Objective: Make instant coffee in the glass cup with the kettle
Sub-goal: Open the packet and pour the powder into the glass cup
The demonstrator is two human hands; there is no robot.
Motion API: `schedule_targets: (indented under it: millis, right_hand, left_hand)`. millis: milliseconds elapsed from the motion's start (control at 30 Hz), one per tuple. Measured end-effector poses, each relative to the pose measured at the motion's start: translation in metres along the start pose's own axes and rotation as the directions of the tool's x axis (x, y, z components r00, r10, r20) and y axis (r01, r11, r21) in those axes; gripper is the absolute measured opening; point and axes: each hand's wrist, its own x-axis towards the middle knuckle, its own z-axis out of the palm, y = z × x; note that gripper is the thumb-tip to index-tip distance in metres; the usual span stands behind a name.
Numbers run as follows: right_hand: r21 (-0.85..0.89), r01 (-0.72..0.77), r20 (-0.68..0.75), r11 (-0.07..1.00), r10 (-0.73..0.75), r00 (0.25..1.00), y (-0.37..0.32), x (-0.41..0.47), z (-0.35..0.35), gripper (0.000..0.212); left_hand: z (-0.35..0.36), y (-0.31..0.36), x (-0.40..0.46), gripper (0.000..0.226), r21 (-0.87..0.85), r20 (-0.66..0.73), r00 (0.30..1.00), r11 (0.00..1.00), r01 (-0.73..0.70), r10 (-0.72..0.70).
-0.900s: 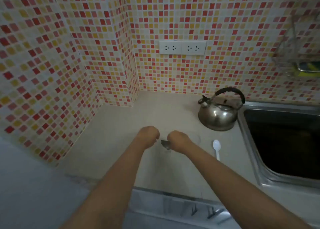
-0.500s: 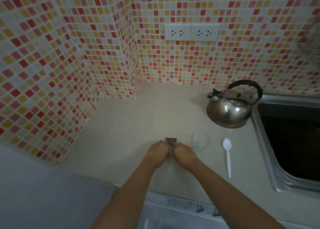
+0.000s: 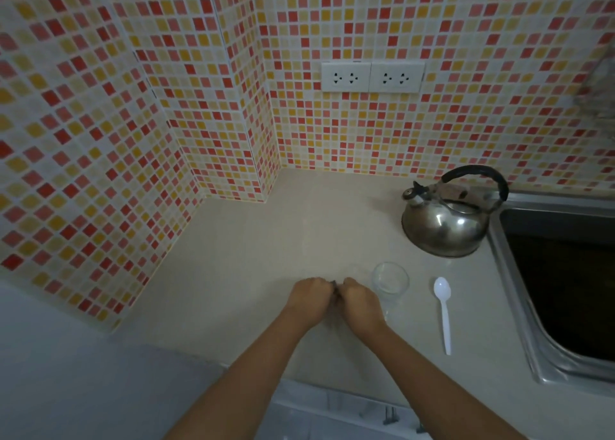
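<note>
Left hand [image 3: 311, 298] and right hand [image 3: 361, 303] curled, knuckles together, pinching small dark packet [image 3: 333, 285], mostly hidden. Glass cup [image 3: 390, 279] just right; spoon [image 3: 443, 310], kettle [image 3: 447, 216] beyond.

We see two bare forearms entering from the lower edge, each ending in a hand: the left hand [image 3: 307, 298] and the right hand [image 3: 361, 301]. No sleeve shows on either arm as far as the edge of view; both are uncovered from wrist to where the frame cuts them off. We find no watch, bracelet or ring on the wrists or on the backs of the hands, and no glove. The knuckles face us; the fingertips are hidden from our view in the dim light.
</note>
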Motion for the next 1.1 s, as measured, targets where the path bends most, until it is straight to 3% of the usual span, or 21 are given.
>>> schedule_targets:
  millis: [100,200,267,333,467,567,733,833,933,1100]
  right_hand:
    - [0.097,0.014,-0.044,0.995,-0.009,0.999,-0.007,-0.005,-0.008,0.019]
    - [0.307,-0.022,-0.127,0.951,0.064,0.99,-0.016,-0.013,-0.024,0.025]
    - [0.445,-0.061,-0.194,0.893,0.163,0.967,-0.02,-0.021,-0.037,0.03]
    - [0.545,-0.112,-0.212,0.831,0.266,0.94,-0.022,-0.027,-0.052,0.02]
    - [0.718,-0.195,-0.134,0.668,0.408,0.903,-0.014,-0.035,-0.083,0.015]
    - [0.818,-0.261,-0.009,0.513,0.465,0.885,-0.003,-0.042,-0.105,0.013]
    - [0.887,-0.298,0.105,0.352,0.474,0.874,0.021,-0.056,-0.134,0.015]
    - [0.898,-0.28,0.119,0.34,0.424,0.898,0.028,-0.061,-0.147,0.012]
    - [0.845,-0.351,0.156,0.405,0.44,0.884,0.032,-0.059,-0.156,0.018]
    - [0.602,-0.459,0.105,0.653,0.505,0.857,0.03,-0.041,-0.157,0.024]
  left_hand:
    - [-0.015,-0.001,-0.006,0.031,-0.053,0.02,0.997,0.996,0.072,-0.071]
    - [-0.033,0.001,-0.013,0.025,-0.278,0.014,0.985,0.946,0.169,-0.172]
    - [-0.045,0.002,-0.016,0.018,-0.512,0.044,0.977,0.834,0.203,-0.211]
    - [-0.057,0.007,-0.018,0.011,-0.695,0.072,0.976,0.692,0.195,-0.203]
    - [-0.073,0.032,-0.019,0.013,-0.844,0.088,0.99,0.52,0.134,-0.113]
    - [-0.076,0.051,-0.013,0.029,-0.897,0.091,0.994,0.43,0.108,-0.06]
    - [-0.077,0.076,0.0,0.03,-0.935,0.111,0.993,0.342,0.094,0.031]
    - [-0.076,0.086,0.005,0.028,-0.949,0.099,0.995,0.305,0.084,0.033]
    - [-0.074,0.094,0.008,0.024,-0.951,0.066,0.997,0.303,0.056,0.025]
    - [-0.072,0.103,0.008,0.023,-0.893,-0.095,0.991,0.448,-0.043,-0.095]
